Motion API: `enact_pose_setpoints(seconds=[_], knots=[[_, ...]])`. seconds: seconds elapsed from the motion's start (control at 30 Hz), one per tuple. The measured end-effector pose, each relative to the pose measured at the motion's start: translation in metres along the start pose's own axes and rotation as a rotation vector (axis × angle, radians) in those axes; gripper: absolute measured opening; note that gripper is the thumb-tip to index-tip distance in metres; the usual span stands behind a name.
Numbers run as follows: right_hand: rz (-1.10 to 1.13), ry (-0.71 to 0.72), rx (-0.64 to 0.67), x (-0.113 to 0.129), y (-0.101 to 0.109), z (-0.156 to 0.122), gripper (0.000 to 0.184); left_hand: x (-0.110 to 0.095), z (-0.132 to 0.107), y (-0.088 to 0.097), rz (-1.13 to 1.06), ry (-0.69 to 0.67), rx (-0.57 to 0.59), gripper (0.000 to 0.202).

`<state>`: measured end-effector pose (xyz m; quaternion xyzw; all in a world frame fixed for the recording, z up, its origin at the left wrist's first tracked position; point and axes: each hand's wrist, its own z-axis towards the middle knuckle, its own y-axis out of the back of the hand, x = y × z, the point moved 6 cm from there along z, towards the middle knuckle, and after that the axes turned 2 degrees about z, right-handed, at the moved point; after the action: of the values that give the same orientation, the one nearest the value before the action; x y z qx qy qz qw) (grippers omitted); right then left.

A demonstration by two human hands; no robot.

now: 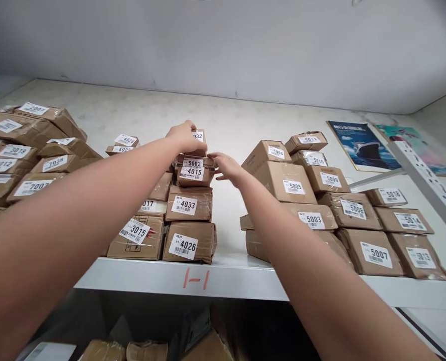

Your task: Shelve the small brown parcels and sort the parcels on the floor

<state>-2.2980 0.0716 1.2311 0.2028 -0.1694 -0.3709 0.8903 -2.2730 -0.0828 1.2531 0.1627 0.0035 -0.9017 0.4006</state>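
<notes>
9 to 10 o'clock: piled cartons (15, 131), white labels. Left hand (185, 138) at 11 o'clock, fingers bent closely round small box (200, 136), label ending 32, atop stack. Toward 6 o'clock from it: box 5002 (192, 163), then box 4033 (185, 204), box 4026 (184, 245). Right hand (226, 166) at 4 o'clock from small box: fingers parted, loosely bent, gripping nothing; fingertips beside box 5002, contact cannot tell. 3 o'clock: box 5005 (294, 187). Farther right, 2 to 3 o'clock: ship poster (362, 145).
</notes>
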Motion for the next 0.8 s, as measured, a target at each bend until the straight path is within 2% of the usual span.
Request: enact_pose_setpoints(seconds=[0.07,0.17,0.3,0.4,0.47,0.63,0.7,0.8], knots=[[-0.006,0.010,0.058,-0.001,0.002,-0.001,0.059,0.005,-0.001,0.004,-0.036,0.019,-0.052,0.081],[-0.162,0.148,0.037,-0.001,0.004,-0.001,0.070,0.012,-0.006,0.010,-0.125,0.036,-0.136,0.076],[-0.325,0.194,-0.054,-0.008,0.010,-0.001,0.058,0.014,-0.015,0.016,-0.185,-0.003,-0.259,0.069],[-0.397,0.156,-0.110,-0.015,0.018,-0.007,0.054,0.012,-0.024,0.020,-0.176,0.014,-0.358,0.070],[-0.444,0.124,-0.138,-0.018,0.023,-0.014,0.053,0.010,-0.031,0.020,-0.182,0.032,-0.373,0.071],[-0.633,0.023,-0.282,-0.025,0.046,-0.029,0.047,0.010,-0.043,0.009,-0.104,0.095,-0.230,0.077],[-0.625,-0.026,-0.371,-0.030,0.061,-0.031,0.044,0.011,-0.045,0.000,-0.054,0.108,-0.128,0.080],[-0.574,-0.022,-0.452,-0.034,0.079,-0.029,0.041,0.008,-0.049,-0.011,-0.004,0.092,0.012,0.076]])
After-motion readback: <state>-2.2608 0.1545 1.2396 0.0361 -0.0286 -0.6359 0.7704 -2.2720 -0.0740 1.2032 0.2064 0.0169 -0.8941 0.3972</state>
